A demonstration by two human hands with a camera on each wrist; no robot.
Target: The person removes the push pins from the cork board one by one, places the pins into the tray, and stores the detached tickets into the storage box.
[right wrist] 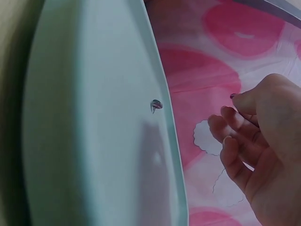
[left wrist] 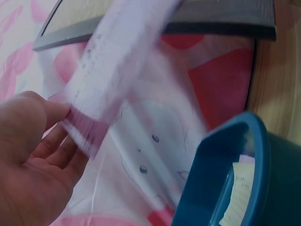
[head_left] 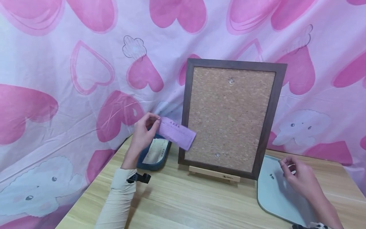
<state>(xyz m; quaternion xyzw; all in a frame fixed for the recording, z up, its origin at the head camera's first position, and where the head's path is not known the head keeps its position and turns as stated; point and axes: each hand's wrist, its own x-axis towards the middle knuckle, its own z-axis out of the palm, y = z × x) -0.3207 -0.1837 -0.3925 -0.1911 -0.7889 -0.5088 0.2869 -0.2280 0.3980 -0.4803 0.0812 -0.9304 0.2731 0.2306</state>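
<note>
My left hand pinches one end of a purple printed paper slip between thumb and fingers. The slip's far end overlaps the lower left frame of a cork board in the head view. Two small clear push pins are on the board, one near the top and one near the bottom. Over the grey-green tray, my right hand pinches a tiny dark-looking push pin at thumb and fingertip, mostly hidden. Loose pins lie on the tray.
A blue box holding pale printed slips stands left of the board, under my left hand. The board leans on a small wooden easel on the wooden table. Behind hangs a pink heart-patterned cloth.
</note>
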